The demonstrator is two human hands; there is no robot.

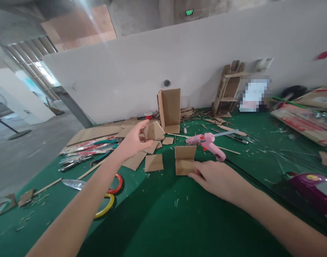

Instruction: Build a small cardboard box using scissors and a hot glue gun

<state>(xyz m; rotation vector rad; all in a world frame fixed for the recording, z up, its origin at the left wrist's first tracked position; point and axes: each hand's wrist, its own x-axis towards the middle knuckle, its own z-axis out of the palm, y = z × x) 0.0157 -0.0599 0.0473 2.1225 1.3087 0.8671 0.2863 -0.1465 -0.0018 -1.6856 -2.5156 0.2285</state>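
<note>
My left hand (134, 141) reaches over the scraps, thumb and fingers spread beside a small angled cardboard piece (154, 131); whether they touch it is hard to make out. My right hand (215, 177) has its fingertips closed at the lower right edge of a folded cardboard piece (185, 166), one half of which stands up from the other. A pink glue gun (211, 144) with a clear glue stick lies just behind it. Between the hands, a square of cardboard (154, 163) rests flat on the green tabletop (163, 217).
Scissors (117, 184) with red and yellow handles lie under my left forearm. Packaged tools (85, 151) are farther left. A tall cardboard box (171, 109) and a cardboard shelf (229, 89) stand near the wall. A purple object (310, 187) sits at the right; a black cord trails beside my right arm.
</note>
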